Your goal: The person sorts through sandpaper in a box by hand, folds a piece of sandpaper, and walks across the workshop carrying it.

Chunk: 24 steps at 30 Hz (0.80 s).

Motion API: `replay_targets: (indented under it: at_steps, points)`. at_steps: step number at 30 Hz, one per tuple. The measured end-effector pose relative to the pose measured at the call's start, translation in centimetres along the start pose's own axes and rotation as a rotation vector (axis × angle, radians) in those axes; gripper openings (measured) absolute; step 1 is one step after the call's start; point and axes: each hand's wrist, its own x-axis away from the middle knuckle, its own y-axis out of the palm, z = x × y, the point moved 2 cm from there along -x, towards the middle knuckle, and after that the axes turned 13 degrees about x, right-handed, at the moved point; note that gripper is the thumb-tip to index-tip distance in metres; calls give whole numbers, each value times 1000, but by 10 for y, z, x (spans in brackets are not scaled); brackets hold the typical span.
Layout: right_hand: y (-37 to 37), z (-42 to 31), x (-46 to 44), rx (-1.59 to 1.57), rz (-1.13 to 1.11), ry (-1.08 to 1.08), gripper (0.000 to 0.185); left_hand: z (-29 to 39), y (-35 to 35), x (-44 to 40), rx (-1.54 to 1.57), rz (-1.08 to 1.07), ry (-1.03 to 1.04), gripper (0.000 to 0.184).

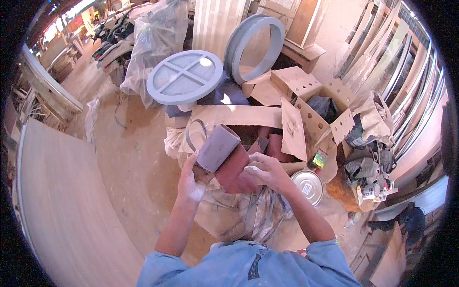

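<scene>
In my left hand point(191, 181) I've got a rolled, purplish-grey sheet point(218, 148), my fingers closed on its lower left side. The roll is tilted, its round open end facing up and away from me, and faint dark marks show on its smooth outer face. A loose reddish-brown sheet point(235, 173), matte and evenly coloured, lies right against the roll's right side; I can't tell whether the two are one piece. My right hand point(266, 171) grips that red sheet by its right part, fingers bent over it. Both hands carry white dust.

I'm holding all this over the near side of an open brown cardboard box point(239, 115), with more dark red material point(279, 147) inside it. A thin grey band point(189, 138) curves up just left of the roll. To the right, near my forearm, is a round, pale metal lid point(307, 188), with a small green and yellow box point(319, 159) a little farther off.

On the far side, a flat, round grey frame with crossed bars point(185, 77) lies to the left, and a deep grey ring point(254, 49) stands upright to its right. At the near right edge, another person in dark clothing point(412, 224) is partly visible.
</scene>
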Motion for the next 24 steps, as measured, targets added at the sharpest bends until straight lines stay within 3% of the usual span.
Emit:
replay_targets:
  at_steps: [2,4,20,24]
  points:
    - [-2,-6,7,137,-22,68,32,-2,-4,2,8,26,-14,40]
    - [-1,-8,13,-4,18,27,26,-4,-7,4,15,51,-30,39]
    - [-2,-19,56,-161,95,31,21,-28,-26,17,95,60,-122,32]
    - [-6,-15,64,-136,23,68,21,-36,-27,22,90,109,-99,34]
